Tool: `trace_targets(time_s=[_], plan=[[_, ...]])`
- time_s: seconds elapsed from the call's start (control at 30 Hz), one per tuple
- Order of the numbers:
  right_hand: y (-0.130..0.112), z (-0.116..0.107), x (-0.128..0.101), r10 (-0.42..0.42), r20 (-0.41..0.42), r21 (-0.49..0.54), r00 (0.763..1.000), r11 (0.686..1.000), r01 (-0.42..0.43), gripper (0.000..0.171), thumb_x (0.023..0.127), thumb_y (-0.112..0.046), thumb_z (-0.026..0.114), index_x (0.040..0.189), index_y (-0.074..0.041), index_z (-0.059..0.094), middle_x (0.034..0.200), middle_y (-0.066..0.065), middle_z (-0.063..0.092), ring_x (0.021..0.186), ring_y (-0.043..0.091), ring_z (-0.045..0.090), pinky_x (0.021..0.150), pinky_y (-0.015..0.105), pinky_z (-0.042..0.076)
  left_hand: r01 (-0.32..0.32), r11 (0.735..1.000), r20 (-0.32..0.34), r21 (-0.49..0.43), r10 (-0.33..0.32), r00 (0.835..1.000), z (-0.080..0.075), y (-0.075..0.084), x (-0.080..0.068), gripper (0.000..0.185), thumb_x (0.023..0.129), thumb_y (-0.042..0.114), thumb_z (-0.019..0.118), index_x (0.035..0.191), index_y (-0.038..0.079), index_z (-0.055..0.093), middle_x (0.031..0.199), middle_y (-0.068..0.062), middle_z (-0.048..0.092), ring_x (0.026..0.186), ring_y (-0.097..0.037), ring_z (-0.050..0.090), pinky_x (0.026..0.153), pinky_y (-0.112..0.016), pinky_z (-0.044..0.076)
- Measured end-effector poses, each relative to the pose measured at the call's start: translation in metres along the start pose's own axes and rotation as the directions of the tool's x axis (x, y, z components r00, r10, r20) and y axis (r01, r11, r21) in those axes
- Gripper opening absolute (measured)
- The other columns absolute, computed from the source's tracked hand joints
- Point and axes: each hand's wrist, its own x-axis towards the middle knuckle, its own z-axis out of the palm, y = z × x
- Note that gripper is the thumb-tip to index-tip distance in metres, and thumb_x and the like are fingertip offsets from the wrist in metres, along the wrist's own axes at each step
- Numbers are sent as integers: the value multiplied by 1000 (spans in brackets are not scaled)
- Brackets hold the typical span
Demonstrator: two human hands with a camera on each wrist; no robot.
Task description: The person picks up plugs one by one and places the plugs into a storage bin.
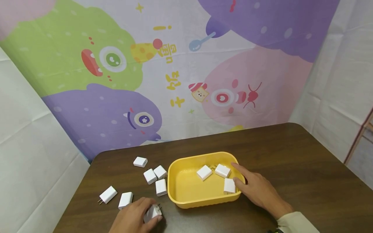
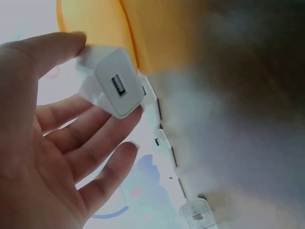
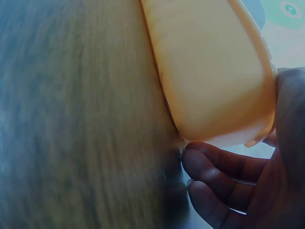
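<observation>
My left hand (image 1: 145, 216) is near the table's front edge and pinches a white charger (image 1: 152, 212) between thumb and fingers, its prongs pointing up and to the right. The left wrist view shows that charger (image 2: 114, 88) with its USB port facing the camera. A yellow tray (image 1: 186, 194) stands in the middle of the table with three white chargers (image 1: 204, 172) inside. My right hand (image 1: 242, 181) holds the tray's right end, thumb over the rim and index finger along it. In the right wrist view the fingers (image 3: 219, 167) curl against the tray's outer wall (image 3: 209, 71).
Several loose white chargers (image 1: 150, 176) lie on the dark wooden table (image 1: 291, 161) left of the tray, two of them (image 1: 108, 194) close to the left front edge. A cartoon-printed cloth (image 1: 175, 81) hangs behind the table.
</observation>
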Motion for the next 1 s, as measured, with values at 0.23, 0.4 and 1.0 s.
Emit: trace_targets(time_s=[0.23,0.4,1.0], plan=[[0,0,0,4,5,2,1000,1000,-4,55,101,-42,56,152,-26,45,140,12,58,120,32,59,94,58,46,22,996,-271,87,2,963,-2,6,1,39,72,43,87,100,23,68,92,15,64,70,-2,55,61,-31,48],[-1,-2,0,-7,-7,1,1000,1000,7,54,101,-42,56,151,-27,46,139,11,59,108,25,62,90,54,48,13,993,-329,120,27,944,-6,8,6,41,72,40,87,105,21,70,93,12,64,70,-7,58,59,-32,49],[-1,0,-2,-22,-18,-14,1000,1000,22,55,101,-42,56,152,-27,44,138,12,60,104,23,62,84,53,49,-63,996,-393,59,81,916,-13,35,44,33,75,34,80,103,19,69,90,13,60,65,-2,50,53,-24,43]])
